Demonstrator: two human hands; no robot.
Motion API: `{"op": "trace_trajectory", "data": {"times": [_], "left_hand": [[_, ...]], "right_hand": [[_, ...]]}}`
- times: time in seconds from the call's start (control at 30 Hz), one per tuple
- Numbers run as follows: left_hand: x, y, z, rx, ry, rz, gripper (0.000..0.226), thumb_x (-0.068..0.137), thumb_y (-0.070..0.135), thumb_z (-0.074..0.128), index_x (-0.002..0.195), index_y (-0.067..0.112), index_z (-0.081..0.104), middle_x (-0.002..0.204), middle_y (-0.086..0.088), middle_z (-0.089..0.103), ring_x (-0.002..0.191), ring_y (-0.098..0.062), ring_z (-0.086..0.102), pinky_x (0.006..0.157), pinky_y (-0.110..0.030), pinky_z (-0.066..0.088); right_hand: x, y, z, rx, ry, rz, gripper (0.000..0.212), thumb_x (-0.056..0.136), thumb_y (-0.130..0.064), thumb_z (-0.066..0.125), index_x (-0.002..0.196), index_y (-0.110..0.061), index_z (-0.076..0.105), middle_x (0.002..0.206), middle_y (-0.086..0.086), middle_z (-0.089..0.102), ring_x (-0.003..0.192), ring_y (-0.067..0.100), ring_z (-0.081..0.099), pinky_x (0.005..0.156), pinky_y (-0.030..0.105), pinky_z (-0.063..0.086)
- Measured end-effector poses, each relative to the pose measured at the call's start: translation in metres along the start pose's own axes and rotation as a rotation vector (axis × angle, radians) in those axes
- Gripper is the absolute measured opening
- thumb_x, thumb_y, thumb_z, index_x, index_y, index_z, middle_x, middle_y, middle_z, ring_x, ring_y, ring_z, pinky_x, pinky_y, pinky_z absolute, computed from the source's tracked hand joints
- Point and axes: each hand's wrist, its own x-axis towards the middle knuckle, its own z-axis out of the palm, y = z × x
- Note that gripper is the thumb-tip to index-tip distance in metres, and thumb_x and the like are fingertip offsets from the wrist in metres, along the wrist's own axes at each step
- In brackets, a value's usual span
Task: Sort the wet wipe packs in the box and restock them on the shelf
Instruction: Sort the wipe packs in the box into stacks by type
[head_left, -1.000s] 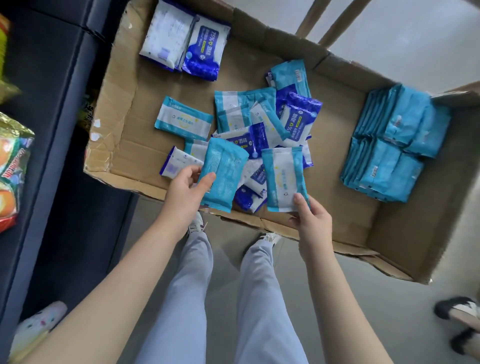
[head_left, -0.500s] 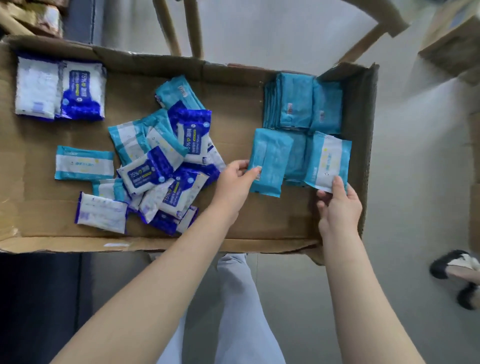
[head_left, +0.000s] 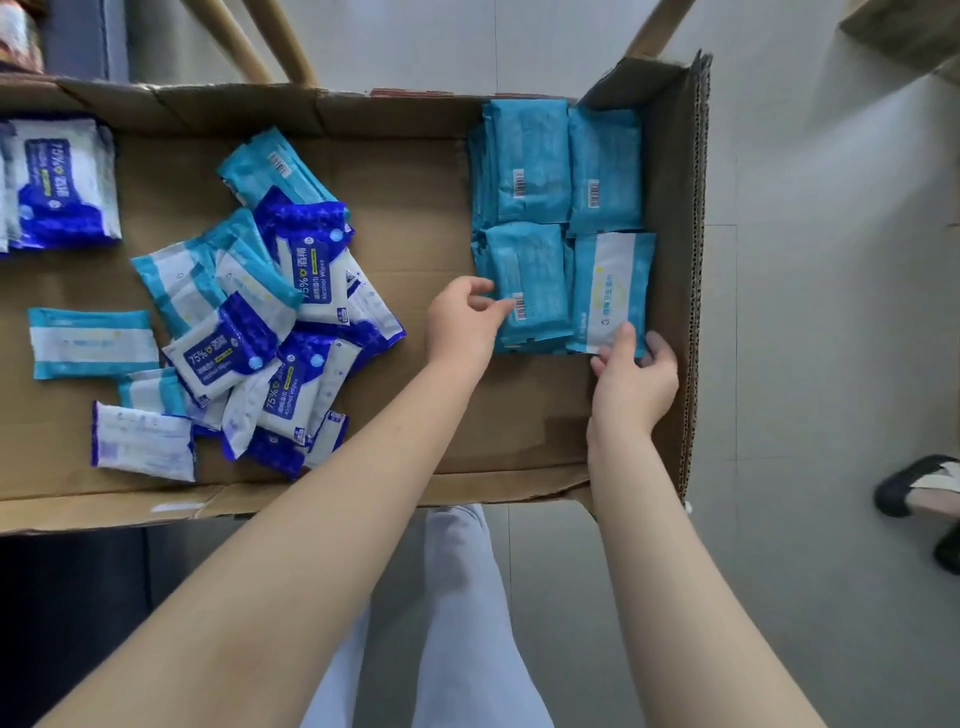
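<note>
A wide cardboard box (head_left: 519, 488) holds wet wipe packs. Teal packs stand sorted in stacks at its right end (head_left: 556, 166). My left hand (head_left: 465, 322) pinches the near edge of a teal pack (head_left: 530, 286) that lies on the near left stack. My right hand (head_left: 631, 374) grips the bottom of a teal-and-white pack (head_left: 613, 286), face up on the near right stack against the box wall. A loose heap of dark blue alcohol wipes and teal packs (head_left: 270, 332) fills the middle left. Two dark blue packs (head_left: 57, 182) lie at the far left.
A single teal pack (head_left: 91, 343) and a white-backed pack (head_left: 143, 441) lie apart near the heap. Wooden legs (head_left: 249, 41) rise behind the box. Another person's sandalled feet (head_left: 924, 488) stand on the grey floor to the right. My legs (head_left: 457, 623) are below the box.
Both hands carried their teal packs from the heap across to the right end of the box and lowered them onto the near stacks; the view swung right with them.
</note>
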Motion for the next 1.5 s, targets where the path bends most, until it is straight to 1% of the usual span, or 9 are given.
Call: {"op": "trace_trajectory", "data": {"times": [0.13, 0.2, 0.3, 0.43, 0.63, 0.8, 0.9, 1.1, 1.5], "left_hand": [[-0.014, -0.024, -0.049, 0.043, -0.022, 0.143, 0.019, 0.092, 0.027, 0.066, 0.11, 0.023, 0.067, 0.093, 0.017, 0.068, 0.09, 0.004, 0.063, 0.07, -0.009, 0.043], [-0.02, -0.046, -0.087, 0.08, 0.045, 0.225, 0.014, 0.093, 0.023, 0.064, 0.107, 0.022, 0.069, 0.096, 0.016, 0.068, 0.088, 0.008, 0.06, 0.072, -0.005, 0.042], [-0.018, -0.081, -0.152, 0.186, 0.157, 0.232, 0.015, 0.094, 0.023, 0.063, 0.109, 0.024, 0.066, 0.104, 0.01, 0.065, 0.087, 0.008, 0.058, 0.071, -0.002, 0.041], [0.007, -0.121, -0.227, 0.359, 0.235, 0.134, 0.033, 0.091, 0.023, 0.067, 0.122, 0.016, 0.062, 0.124, -0.005, 0.055, 0.109, -0.017, 0.057, 0.094, -0.028, 0.047], [0.041, -0.152, -0.272, 0.613, 0.127, 0.065, 0.061, 0.09, 0.028, 0.068, 0.145, 0.018, 0.043, 0.146, -0.007, 0.044, 0.131, -0.032, 0.041, 0.109, -0.044, 0.034], [0.049, -0.16, -0.276, 0.644, 0.21, -0.041, 0.043, 0.085, 0.045, 0.07, 0.118, 0.02, 0.06, 0.121, -0.008, 0.058, 0.119, -0.032, 0.043, 0.096, -0.042, 0.037], [0.039, -0.167, -0.283, 0.516, 0.188, -0.069, 0.032, 0.086, 0.045, 0.07, 0.104, 0.021, 0.06, 0.111, -0.005, 0.059, 0.113, -0.029, 0.044, 0.091, -0.04, 0.038], [0.004, -0.168, -0.294, -0.168, 0.232, -0.062, 0.02, 0.091, 0.031, 0.068, 0.101, 0.029, 0.05, 0.102, 0.01, 0.062, 0.091, -0.003, 0.063, 0.069, -0.011, 0.045], [0.019, -0.13, -0.397, -0.58, 0.371, -0.026, 0.017, 0.095, 0.006, 0.06, 0.1, 0.023, 0.058, 0.098, 0.003, 0.072, 0.077, -0.002, 0.07, 0.065, -0.018, 0.054]], "right_hand": [[-0.041, 0.013, -0.01, -0.239, -0.014, -0.171, 0.041, 0.096, -0.037, 0.06, 0.133, -0.02, 0.054, 0.134, 0.0, 0.054, 0.081, -0.01, 0.058, 0.083, 0.015, 0.049], [-0.064, 0.021, -0.006, -0.284, -0.17, -0.25, 0.027, 0.096, -0.033, 0.06, 0.121, -0.022, 0.06, 0.123, -0.004, 0.058, 0.086, -0.013, 0.058, 0.077, 0.002, 0.041], [-0.096, 0.03, 0.018, -0.39, -0.454, -0.332, 0.023, 0.096, -0.025, 0.062, 0.116, -0.016, 0.066, 0.112, -0.002, 0.067, 0.096, 0.0, 0.061, 0.086, 0.009, 0.045], [-0.135, 0.042, 0.073, -0.526, -0.689, -0.407, 0.025, 0.094, -0.025, 0.065, 0.116, -0.014, 0.067, 0.112, -0.001, 0.068, 0.099, 0.011, 0.062, 0.09, 0.022, 0.048], [-0.17, 0.069, 0.145, -0.691, -0.814, -0.175, 0.045, 0.092, -0.037, 0.066, 0.129, -0.013, 0.058, 0.111, -0.003, 0.064, 0.106, 0.014, 0.059, 0.087, 0.023, 0.042], [-0.178, 0.097, 0.17, -0.664, -0.681, -0.01, 0.043, 0.083, -0.029, 0.078, 0.116, -0.009, 0.059, 0.09, -0.004, 0.061, 0.084, 0.013, 0.056, 0.083, 0.033, 0.05], [-0.18, 0.1, 0.169, -0.627, -0.654, 0.071, 0.029, 0.082, -0.023, 0.079, 0.098, -0.006, 0.061, 0.099, 0.013, 0.069, 0.084, 0.021, 0.061, 0.091, 0.045, 0.054], [-0.19, 0.073, 0.142, -0.522, -0.473, -0.129, 0.02, 0.081, -0.025, 0.078, 0.073, -0.02, 0.06, 0.073, -0.006, 0.064, 0.072, 0.014, 0.06, 0.075, 0.031, 0.049], [-0.256, -0.004, 0.233, -0.225, -0.778, 0.0, 0.02, 0.094, -0.021, 0.066, 0.111, -0.021, 0.055, 0.094, -0.003, 0.07, 0.08, 0.011, 0.066, 0.066, 0.027, 0.051]]}}
